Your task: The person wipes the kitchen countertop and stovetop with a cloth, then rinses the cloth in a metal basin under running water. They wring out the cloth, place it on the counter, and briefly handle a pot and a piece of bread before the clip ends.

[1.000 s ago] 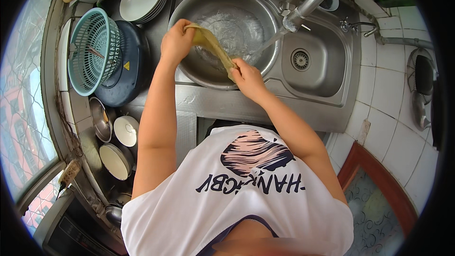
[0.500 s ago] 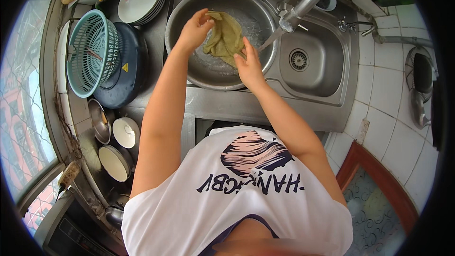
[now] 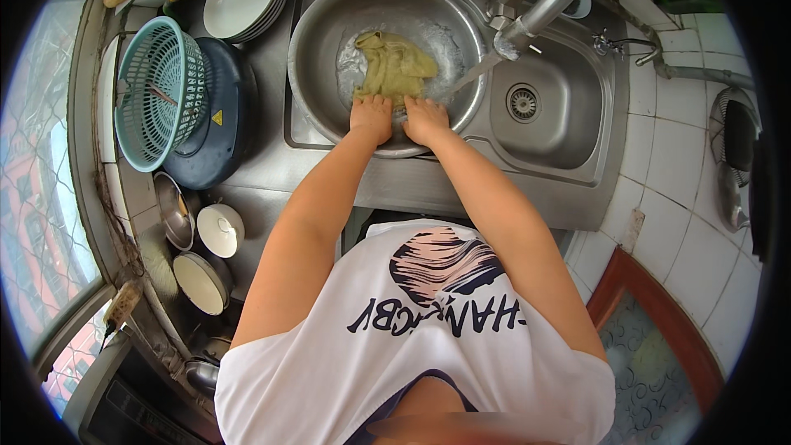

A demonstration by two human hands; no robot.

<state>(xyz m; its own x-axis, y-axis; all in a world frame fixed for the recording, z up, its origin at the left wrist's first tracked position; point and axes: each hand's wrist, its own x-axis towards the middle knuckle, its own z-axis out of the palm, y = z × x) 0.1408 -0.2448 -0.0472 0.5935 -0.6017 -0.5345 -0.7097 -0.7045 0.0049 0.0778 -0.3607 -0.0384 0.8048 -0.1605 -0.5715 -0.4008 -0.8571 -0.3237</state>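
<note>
1. Cloth (image 3: 402,70), head view; yellow-green, bunched inside steel basin (image 3: 306,107), near edge at both hands
2. Left hand (image 3: 372,119), right hand (image 3: 427,122); palms down, fingers forward; grip, cannot tell
3. Risks; running tap (image 3: 512,41) could overfill basin; hard pressing could splash water (image 3: 476,72) out

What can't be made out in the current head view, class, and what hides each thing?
Head view, cloth: its underside, hidden by its upper folds.
Head view, left hand and right hand: the palms, hidden by the backs.
Head view, basin: what lies directly beneath, hidden by the basin itself.
Head view, plates: the lower faces, covered by the top one.
Head view, tap: its upper part, cut off by the top edge.
</note>
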